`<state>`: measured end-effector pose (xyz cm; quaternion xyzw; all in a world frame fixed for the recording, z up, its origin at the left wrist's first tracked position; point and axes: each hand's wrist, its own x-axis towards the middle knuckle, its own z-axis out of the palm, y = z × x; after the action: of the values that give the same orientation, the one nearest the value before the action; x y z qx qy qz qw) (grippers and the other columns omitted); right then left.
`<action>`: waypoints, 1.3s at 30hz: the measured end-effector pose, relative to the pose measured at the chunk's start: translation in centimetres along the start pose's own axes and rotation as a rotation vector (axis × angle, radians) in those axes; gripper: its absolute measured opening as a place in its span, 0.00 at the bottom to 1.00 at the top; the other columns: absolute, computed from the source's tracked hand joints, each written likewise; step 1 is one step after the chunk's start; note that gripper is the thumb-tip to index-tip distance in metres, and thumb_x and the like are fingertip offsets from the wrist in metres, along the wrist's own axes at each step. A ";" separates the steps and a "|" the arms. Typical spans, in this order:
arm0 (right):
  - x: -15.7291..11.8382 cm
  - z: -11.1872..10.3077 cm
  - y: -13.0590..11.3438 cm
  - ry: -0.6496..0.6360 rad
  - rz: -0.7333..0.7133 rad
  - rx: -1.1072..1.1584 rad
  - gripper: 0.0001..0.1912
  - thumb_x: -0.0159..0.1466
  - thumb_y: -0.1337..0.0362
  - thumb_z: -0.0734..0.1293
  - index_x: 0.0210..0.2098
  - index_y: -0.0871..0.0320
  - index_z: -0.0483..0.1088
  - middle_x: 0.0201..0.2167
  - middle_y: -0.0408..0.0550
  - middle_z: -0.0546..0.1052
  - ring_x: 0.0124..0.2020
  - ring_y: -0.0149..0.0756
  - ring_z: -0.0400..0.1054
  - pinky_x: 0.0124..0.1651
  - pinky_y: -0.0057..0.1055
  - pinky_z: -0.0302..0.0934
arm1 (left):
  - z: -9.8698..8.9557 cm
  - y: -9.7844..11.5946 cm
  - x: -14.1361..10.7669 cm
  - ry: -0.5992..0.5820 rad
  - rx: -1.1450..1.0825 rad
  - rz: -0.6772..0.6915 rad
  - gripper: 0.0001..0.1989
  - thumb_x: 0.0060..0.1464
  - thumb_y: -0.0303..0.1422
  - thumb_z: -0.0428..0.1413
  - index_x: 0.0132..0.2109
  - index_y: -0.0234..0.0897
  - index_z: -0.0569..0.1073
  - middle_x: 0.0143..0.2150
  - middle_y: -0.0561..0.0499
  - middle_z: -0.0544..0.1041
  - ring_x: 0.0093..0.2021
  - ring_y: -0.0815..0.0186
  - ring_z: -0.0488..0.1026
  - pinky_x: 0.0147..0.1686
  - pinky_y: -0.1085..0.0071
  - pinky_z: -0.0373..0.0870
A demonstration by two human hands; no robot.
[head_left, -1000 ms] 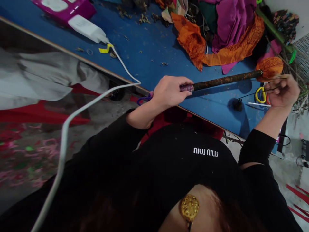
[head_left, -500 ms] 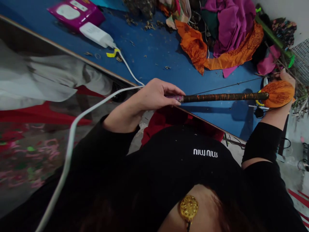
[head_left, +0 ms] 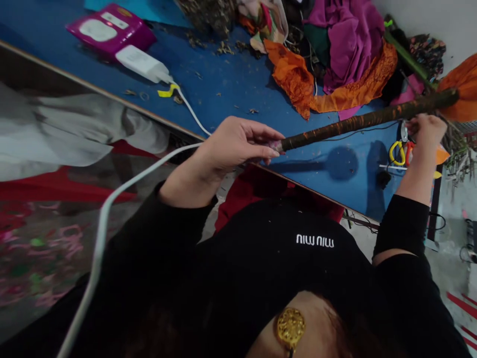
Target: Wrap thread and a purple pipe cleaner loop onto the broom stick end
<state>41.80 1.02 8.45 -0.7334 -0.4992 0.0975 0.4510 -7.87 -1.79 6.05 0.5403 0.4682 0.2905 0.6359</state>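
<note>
My left hand (head_left: 233, 146) is closed around the pinkish end of a dark stick (head_left: 365, 119) with orange streaks along it. The stick slants up to the right, and an orange cloth bundle (head_left: 460, 89) covers its far end, partly cut off by the frame edge. Below that far end, my right hand (head_left: 430, 132) has curled fingers; what they hold, if anything, I cannot make out. A thin dark cord (head_left: 356, 133) runs beneath the stick toward this hand. Beside the right fingers lie scissors with a yellow handle loop (head_left: 397, 153).
On the blue table (head_left: 223, 94) lie orange cloth (head_left: 292, 77), purple cloth (head_left: 345, 42) and a magenta box (head_left: 112, 30) with a white plug (head_left: 141, 63). A white cable (head_left: 149, 171) crosses over my left forearm side. Dry twigs (head_left: 464, 151) are at the right.
The stick's cloth-covered end has swung up and to the right, toward the camera. My right hand has come out from behind the cloth bundle. My left hand keeps its hold.
</note>
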 end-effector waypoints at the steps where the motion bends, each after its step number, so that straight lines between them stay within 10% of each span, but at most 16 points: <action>1: -0.8 0.6 -0.5 0.056 0.016 -0.122 0.13 0.71 0.70 0.65 0.33 0.63 0.79 0.54 0.72 0.80 0.58 0.49 0.74 0.54 0.49 0.62 | 0.5 0.4 0.0 0.000 -0.045 -0.007 0.17 0.35 0.32 0.67 0.38 0.38 0.84 0.29 0.51 0.81 0.24 0.70 0.73 0.26 0.72 0.71; 6: -6.5 4.4 -4.4 0.092 0.013 -0.872 0.24 0.63 0.77 0.70 0.59 0.71 0.75 0.63 0.78 0.73 0.69 0.61 0.66 0.72 0.56 0.52 | 2.4 1.8 0.4 -0.043 -0.167 0.057 0.17 0.37 0.29 0.67 0.40 0.38 0.85 0.28 0.52 0.80 0.23 0.70 0.73 0.24 0.73 0.66; 10: -12.6 9.6 -8.0 -0.410 -0.353 -0.139 0.24 0.68 0.60 0.71 0.63 0.53 0.71 0.64 0.56 0.77 0.68 0.46 0.69 0.73 0.49 0.60 | 3.5 2.5 1.1 -0.059 -0.194 0.070 0.15 0.41 0.26 0.66 0.40 0.37 0.84 0.29 0.52 0.80 0.23 0.72 0.72 0.25 0.74 0.66; 14: -18.6 14.1 -10.4 -0.694 -0.323 0.352 0.23 0.66 0.41 0.71 0.47 0.53 0.77 0.45 0.51 0.83 0.48 0.41 0.78 0.58 0.40 0.72 | 4.4 2.7 1.6 -0.056 -0.203 0.065 0.14 0.44 0.22 0.64 0.41 0.34 0.84 0.28 0.53 0.80 0.24 0.73 0.73 0.27 0.74 0.68; 17: -21.4 14.2 -11.2 -0.575 -0.254 0.344 0.25 0.74 0.43 0.62 0.32 0.54 0.74 0.27 0.44 0.75 0.31 0.33 0.72 0.43 0.35 0.72 | 4.5 2.4 1.8 -0.011 -0.180 0.067 0.15 0.45 0.20 0.64 0.42 0.32 0.84 0.28 0.54 0.80 0.23 0.73 0.72 0.25 0.74 0.67; 21: -22.6 13.3 -11.3 -0.272 -0.380 0.509 0.22 0.74 0.46 0.64 0.31 0.53 0.77 0.40 0.49 0.76 0.48 0.39 0.75 0.53 0.41 0.72 | 4.7 1.2 2.4 0.026 -0.150 0.032 0.14 0.46 0.19 0.65 0.43 0.29 0.83 0.26 0.54 0.79 0.22 0.74 0.71 0.23 0.76 0.65; 31: -23.3 16.5 -10.9 -0.293 0.155 0.842 0.29 0.66 0.39 0.69 0.23 0.55 0.64 0.20 0.38 0.61 0.22 0.25 0.54 0.26 0.28 0.51 | 6.1 -3.5 4.8 -0.062 0.085 0.029 0.29 0.45 0.21 0.66 0.57 0.31 0.78 0.32 0.53 0.82 0.28 0.70 0.75 0.35 0.73 0.74; 39: -25.6 15.6 -10.9 -0.244 0.155 0.655 0.29 0.70 0.40 0.65 0.23 0.54 0.63 0.22 0.40 0.62 0.25 0.29 0.54 0.28 0.31 0.54 | 6.6 -3.9 4.5 -0.038 0.286 0.047 0.27 0.48 0.25 0.65 0.58 0.31 0.78 0.40 0.44 0.86 0.40 0.60 0.83 0.48 0.64 0.79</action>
<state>13.17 -10.09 -0.11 -0.5683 -0.4347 0.3731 0.5906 -0.65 -1.55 0.93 0.6415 0.4801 0.2254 0.5542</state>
